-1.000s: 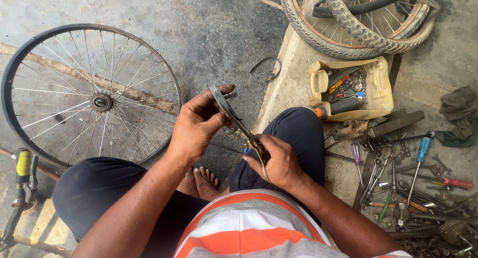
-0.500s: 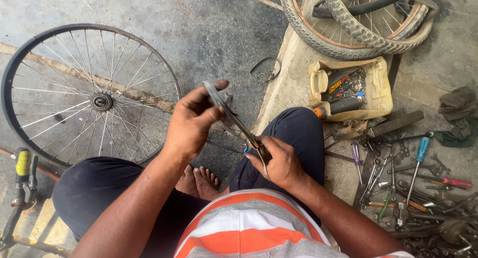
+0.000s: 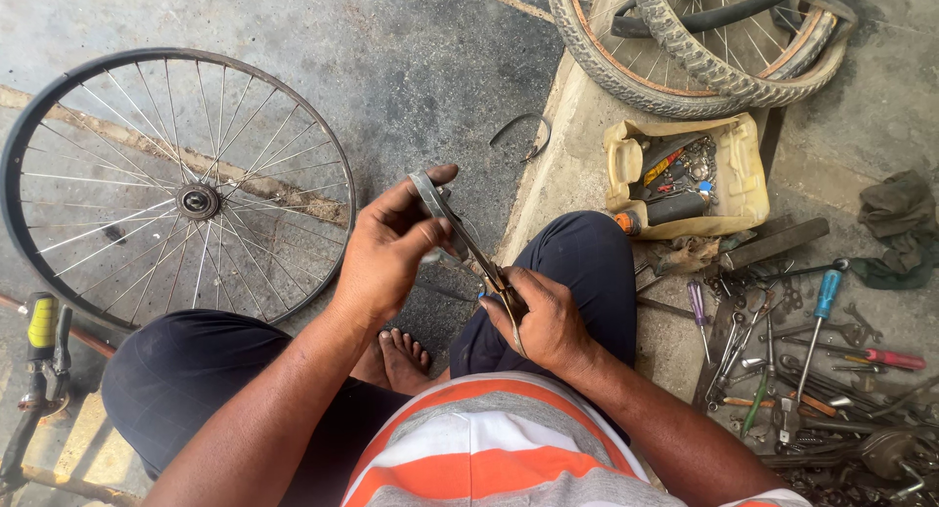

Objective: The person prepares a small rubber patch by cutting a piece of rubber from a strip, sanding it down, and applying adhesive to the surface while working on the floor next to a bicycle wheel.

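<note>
Both hands meet at the centre of the frame over the person's lap. Left hand [image 3: 391, 248] pinches the upper end of a narrow, dull grey rubber strip [image 3: 445, 214], thumb and fingers closed flat on it. Right hand [image 3: 548, 321] is wrapped around a pair of scissors [image 3: 489, 272], whose thin metal blades run along the strip up toward the left hand. Strip and blades slant from the upper left down to the lower right, between the knees.

At the left of the frame a bare bicycle wheel [image 3: 176, 189] lies flat on the rough concrete floor [image 3: 411, 57], its thin wire spokes fanning from a small metal hub. At the top right, a knobbly tyre [image 3: 675, 62] rests on another wheel. Below it sits a cut-open yellowish plastic can [image 3: 743, 175] holding small parts. At the right edge, screwdrivers and spanners lie scattered, one blue-handled screwdriver [image 3: 827, 297] among them, near a crumpled dark rag [image 3: 895, 228].
</note>
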